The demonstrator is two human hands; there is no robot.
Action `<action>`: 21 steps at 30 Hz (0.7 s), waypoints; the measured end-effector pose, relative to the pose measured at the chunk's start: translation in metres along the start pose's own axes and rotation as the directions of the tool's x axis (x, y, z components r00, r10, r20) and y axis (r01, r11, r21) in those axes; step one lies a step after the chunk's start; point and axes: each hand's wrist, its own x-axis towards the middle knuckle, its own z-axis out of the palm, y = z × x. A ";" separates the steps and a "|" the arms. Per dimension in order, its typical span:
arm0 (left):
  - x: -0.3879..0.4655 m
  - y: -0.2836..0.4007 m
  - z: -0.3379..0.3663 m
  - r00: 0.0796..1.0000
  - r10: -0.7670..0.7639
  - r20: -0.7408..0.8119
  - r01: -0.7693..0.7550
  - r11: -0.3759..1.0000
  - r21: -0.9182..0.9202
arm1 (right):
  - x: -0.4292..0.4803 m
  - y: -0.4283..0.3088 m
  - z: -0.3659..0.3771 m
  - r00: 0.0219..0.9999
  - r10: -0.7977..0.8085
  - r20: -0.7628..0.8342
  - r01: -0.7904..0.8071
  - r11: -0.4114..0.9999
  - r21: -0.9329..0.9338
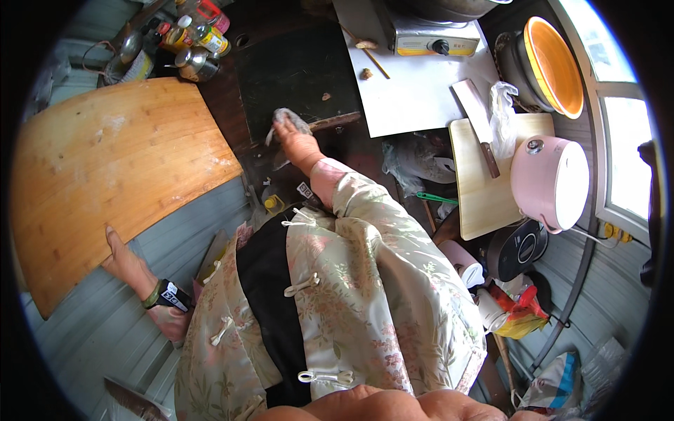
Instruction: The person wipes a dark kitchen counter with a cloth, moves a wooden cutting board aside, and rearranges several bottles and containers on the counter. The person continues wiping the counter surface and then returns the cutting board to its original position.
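With its thumb on top, my left hand (128,267) grips the near edge of a large wooden board (118,173). Whitish smears like flour mark the board's face. My right hand (298,147) has a crumpled grey cloth (293,119) under its fingers, at the front edge of a black tabletop panel (295,68). A small brown scrap (326,97) lies on the panel to the right of the cloth. The panel's front edge shows worn, bare wood (335,121).
Bottles (210,38) and a glass jar (196,64) crowd the far left. On a white sheet (392,105) stands a gas stove (434,39). Farther right, a cleaver (476,123) and a pink pot (547,181) rest on a pale cutting board (476,205). An orange basin (555,66) leans near the window.
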 end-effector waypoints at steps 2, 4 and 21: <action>0.000 0.001 0.000 1.000 0.023 -0.002 -0.023 1.000 0.009 | -0.007 0.013 -0.015 0.987 0.148 -0.061 -0.146 0.989 0.033; 0.001 0.001 -0.002 1.000 -0.008 -0.005 0.008 0.999 0.044 | -0.017 0.030 -0.038 0.963 0.261 -0.070 -0.257 0.964 0.067; 0.013 -0.018 -0.003 0.992 0.103 0.071 -0.103 0.995 -0.009 | -0.068 0.081 -0.078 0.917 0.336 -0.217 -0.365 0.925 -0.109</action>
